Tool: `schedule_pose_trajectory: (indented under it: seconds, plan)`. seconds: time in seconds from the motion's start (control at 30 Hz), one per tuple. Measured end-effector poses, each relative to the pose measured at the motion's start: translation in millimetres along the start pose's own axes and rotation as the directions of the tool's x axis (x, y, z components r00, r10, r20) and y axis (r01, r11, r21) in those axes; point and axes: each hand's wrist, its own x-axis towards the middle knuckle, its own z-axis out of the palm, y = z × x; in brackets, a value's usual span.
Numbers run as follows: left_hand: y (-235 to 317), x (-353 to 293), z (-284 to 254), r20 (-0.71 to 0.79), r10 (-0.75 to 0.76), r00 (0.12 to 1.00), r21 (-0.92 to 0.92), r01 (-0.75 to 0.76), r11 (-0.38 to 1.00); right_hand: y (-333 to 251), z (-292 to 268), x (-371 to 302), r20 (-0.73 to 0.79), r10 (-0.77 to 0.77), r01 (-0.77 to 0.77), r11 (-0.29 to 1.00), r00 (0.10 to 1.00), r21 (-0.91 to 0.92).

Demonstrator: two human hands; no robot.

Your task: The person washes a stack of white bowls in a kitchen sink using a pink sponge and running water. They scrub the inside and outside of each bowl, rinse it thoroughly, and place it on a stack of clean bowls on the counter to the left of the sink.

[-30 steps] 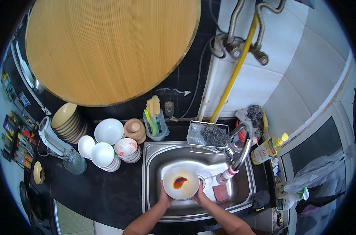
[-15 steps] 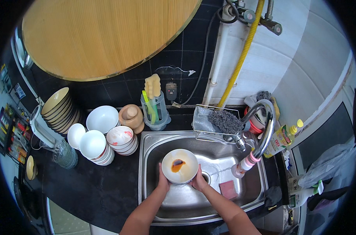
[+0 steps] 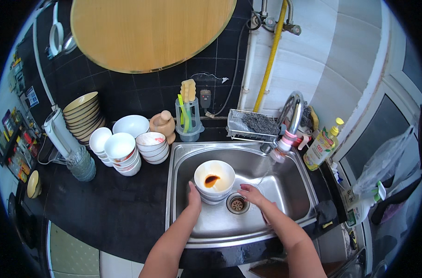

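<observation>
A stack of white bowls (image 3: 227, 172) rests in the steel sink (image 3: 229, 234), left of the drain. Brown sauce pools in the top bowl. Against the stack's left side lies my left hand (image 3: 194, 195), its thumb up and its other fingers partly hidden by the bowls. My right hand (image 3: 252, 193) is off the stack, empty, above the area right of the drain (image 3: 238, 204), with fingers spread. From the faucet (image 3: 280, 150) a thin stream of water seems to run. A pink sponge is mostly hidden behind my right forearm.
On the black counter (image 3: 113, 204) to the left stand stacked white bowls (image 3: 120, 147), yellowish bowls (image 3: 83, 113), stacked glasses (image 3: 82, 164) and a wooden mortar (image 3: 163, 125). Behind the sink sits a wire rack (image 3: 252, 125); a yellow soap bottle (image 3: 321, 148) stands to the right.
Both hands held the bowl stack before; my right hand has let go and moved right. The stack now sits lower in the sink. The view has shifted, and the drain shows fully.
</observation>
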Motion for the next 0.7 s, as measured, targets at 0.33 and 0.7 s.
schedule_pose_trajectory:
  seconds: [0.33, 0.7]
  plan:
    - [41.5, -135.6, 0.6, -0.004, 0.100, 0.995, 0.092, -0.099, 0.991, 37.7, -47.4, -96.4, -0.167, -0.120, 0.027, 0.879, 0.979, -0.476]
    - [3.6, -122.4, -12.4, 0.159, 0.535, 0.830, 0.666, -0.490, 0.562, 27.7, -35.0, -103.0, -0.297, -0.115, -0.086, 0.806, 0.948, -0.586]
